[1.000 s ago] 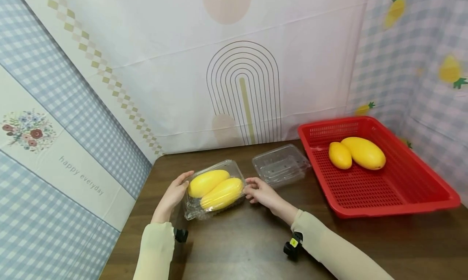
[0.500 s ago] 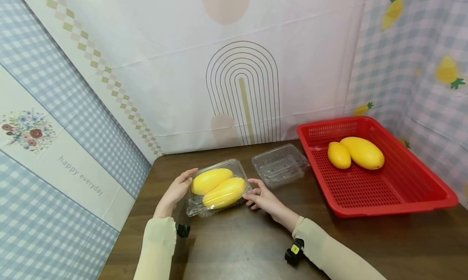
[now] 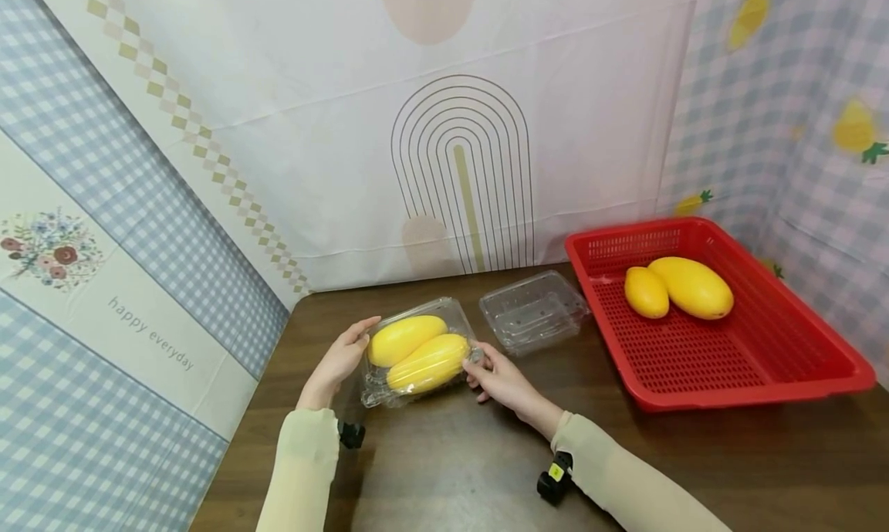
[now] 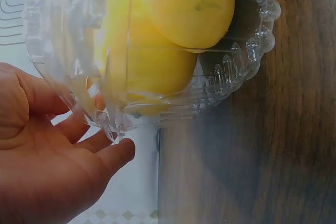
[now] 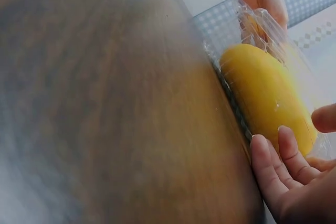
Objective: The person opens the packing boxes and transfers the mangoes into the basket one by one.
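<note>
A clear plastic clamshell box (image 3: 454,313) with two yellow oval fruits (image 3: 406,340) in it is at the left of the table, its lid down over them. My left hand (image 3: 339,364) holds the box's left side, fingers around its rim in the left wrist view. At the opposite side, my right hand (image 3: 501,377) pinches the right edge near the front corner. The right wrist view shows its fingers (image 5: 265,169) against the box wall beside one fruit (image 5: 265,90). Whether the base touches the table all along is hard to tell.
Behind and to the right lies another clear plastic container (image 3: 531,310) with nothing in it. A red perforated basket (image 3: 750,397) stands at the right, holding two more yellow fruits (image 3: 691,287). A patterned cloth (image 3: 333,169) hangs along the table's back edge.
Both hands and the filled box have shifted slightly right and away from me. My right fingers have moved along the box's right edge and now pinch it.
</note>
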Tool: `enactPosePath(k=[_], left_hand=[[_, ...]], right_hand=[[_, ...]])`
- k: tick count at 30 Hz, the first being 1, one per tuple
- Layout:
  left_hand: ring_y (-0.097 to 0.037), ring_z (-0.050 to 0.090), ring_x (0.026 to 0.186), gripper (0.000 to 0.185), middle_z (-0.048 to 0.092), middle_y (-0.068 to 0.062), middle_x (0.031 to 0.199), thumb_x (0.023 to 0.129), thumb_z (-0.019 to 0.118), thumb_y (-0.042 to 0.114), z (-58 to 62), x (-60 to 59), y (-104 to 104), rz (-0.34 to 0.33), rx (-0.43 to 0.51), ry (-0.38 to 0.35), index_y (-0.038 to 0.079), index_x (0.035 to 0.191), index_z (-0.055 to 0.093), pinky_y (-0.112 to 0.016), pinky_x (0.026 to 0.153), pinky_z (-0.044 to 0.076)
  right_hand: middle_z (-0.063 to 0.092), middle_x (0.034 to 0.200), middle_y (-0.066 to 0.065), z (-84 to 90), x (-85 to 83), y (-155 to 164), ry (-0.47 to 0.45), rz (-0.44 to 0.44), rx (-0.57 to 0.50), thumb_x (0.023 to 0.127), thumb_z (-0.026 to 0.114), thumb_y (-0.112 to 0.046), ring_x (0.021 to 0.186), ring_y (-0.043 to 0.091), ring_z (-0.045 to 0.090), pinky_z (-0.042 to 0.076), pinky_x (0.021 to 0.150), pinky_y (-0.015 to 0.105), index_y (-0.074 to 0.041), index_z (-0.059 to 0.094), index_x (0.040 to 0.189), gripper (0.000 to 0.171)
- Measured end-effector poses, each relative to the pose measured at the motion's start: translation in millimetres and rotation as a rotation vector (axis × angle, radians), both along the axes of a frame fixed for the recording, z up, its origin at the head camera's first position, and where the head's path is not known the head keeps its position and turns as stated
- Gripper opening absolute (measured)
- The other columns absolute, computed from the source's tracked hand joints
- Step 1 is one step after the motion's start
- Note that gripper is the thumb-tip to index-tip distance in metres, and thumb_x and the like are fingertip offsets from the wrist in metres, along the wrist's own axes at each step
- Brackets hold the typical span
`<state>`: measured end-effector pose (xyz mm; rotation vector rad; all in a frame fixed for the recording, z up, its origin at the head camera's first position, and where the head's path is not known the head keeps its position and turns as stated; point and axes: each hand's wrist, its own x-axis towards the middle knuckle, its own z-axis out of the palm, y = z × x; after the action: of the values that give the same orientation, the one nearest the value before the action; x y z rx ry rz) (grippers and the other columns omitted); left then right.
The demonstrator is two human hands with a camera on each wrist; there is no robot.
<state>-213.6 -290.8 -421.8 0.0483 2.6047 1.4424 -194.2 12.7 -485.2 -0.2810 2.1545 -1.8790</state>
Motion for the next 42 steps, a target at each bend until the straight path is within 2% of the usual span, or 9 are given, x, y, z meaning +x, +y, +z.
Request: enactPosePath(k=[10,13,15,19,22,26,30,36,42], left_hand=[[-0.042,0.014,0.150,0.047,0.020,-0.023,0.163,0.110,0.032,0.012,1.4,1.3,5,0.005,0.024,0.002,0.008,0.156,0.034,-0.063,0.117,0.016],[-0.043,0.016,0.149,0.047,0.022,-0.024,0.161,0.110,0.032,0.011,2.9,1.5,8,0.011,-0.013,0.022,0.005,0.156,0.034,-0.062,0.117,0.018],[-0.044,0.025,0.146,0.046,0.028,-0.026,0.159,0.109,0.033,0.010,5.0,3.0,11,0.026,-0.079,0.065,0.003,0.154,0.037,-0.062,0.115,0.025],[-0.043,0.046,0.133,0.040,0.046,-0.026,0.146,0.106,0.045,0.008,12.5,10.1,26,0.050,-0.262,0.250,-0.002,0.144,0.051,-0.057,0.106,0.040],[-0.043,0.049,0.130,0.033,0.058,-0.024,0.135,0.102,0.056,0.010,19.3,19.5,43,0.031,-0.381,0.430,-0.003,0.132,0.062,-0.057,0.106,0.041],[-0.038,0.053,0.126,0.027,0.064,-0.017,0.125,0.099,0.066,0.017,23.0,33.5,70,-0.077,-0.509,0.645,0.001,0.120,0.069,-0.053,0.106,0.042],[-0.028,0.061,0.109,0.027,0.067,-0.009,0.113,0.092,0.076,0.026,17.7,42.7,97,-0.201,-0.638,0.815,0.006,0.111,0.072,-0.043,0.093,0.052],[-0.023,0.062,0.093,0.033,0.066,-0.005,0.101,0.084,0.083,0.030,1.9,41.8,121,-0.293,-0.857,1.004,0.007,0.103,0.070,-0.035,0.081,0.054],[-0.023,0.061,0.084,0.031,0.064,-0.007,0.095,0.083,0.083,0.022,-4.2,39.6,128,-0.306,-0.952,1.095,0.003,0.100,0.066,-0.034,0.075,0.054]], right_hand=[[0.064,0.087,0.007,-3.7,0.7,-2,0.057,0.004,0.020,0.107,0.051,-0.029,0.080,0.021,0.061,0.056,0.058,0.036,-0.008,0.037,0.150,0.050],[0.065,0.087,0.007,-4.6,-0.8,-3,0.053,0.014,0.024,0.108,0.047,-0.031,0.081,0.020,0.061,0.055,0.058,0.036,-0.008,0.033,0.152,0.052],[0.065,0.087,0.008,-4.8,-0.9,-4,0.042,0.020,0.026,0.109,0.046,-0.031,0.082,0.020,0.061,0.055,0.059,0.035,-0.008,0.030,0.153,0.052],[0.064,0.089,0.010,-5.0,-0.1,-2,0.015,0.016,0.021,0.109,0.044,-0.030,0.084,0.023,0.062,0.057,0.061,0.036,-0.008,0.027,0.154,0.053],[0.065,0.089,0.012,-4.4,0.7,-2,0.010,0.005,0.025,0.109,0.044,-0.031,0.084,0.024,0.062,0.057,0.061,0.036,-0.008,0.027,0.155,0.054],[0.066,0.089,0.013,-2.7,2.1,-2,0.018,0.000,0.035,0.109,0.045,-0.032,0.083,0.024,0.063,0.057,0.060,0.036,-0.009,0.028,0.155,0.054],[0.066,0.089,0.012,-1.6,3.2,-4,0.025,-0.005,0.033,0.109,0.046,-0.032,0.080,0.022,0.063,0.056,0.060,0.036,-0.009,0.029,0.154,0.054],[0.065,0.088,0.012,-3.0,4.8,-6,0.046,-0.036,0.018,0.108,0.049,-0.031,0.072,0.021,0.061,0.055,0.057,0.034,-0.005,0.034,0.149,0.051],[0.065,0.085,0.013,-4.8,5.8,-5,0.029,-0.112,-0.012,0.104,0.058,-0.030,0.072,0.022,0.064,0.057,0.057,0.033,-0.003,0.047,0.118,0.033]])
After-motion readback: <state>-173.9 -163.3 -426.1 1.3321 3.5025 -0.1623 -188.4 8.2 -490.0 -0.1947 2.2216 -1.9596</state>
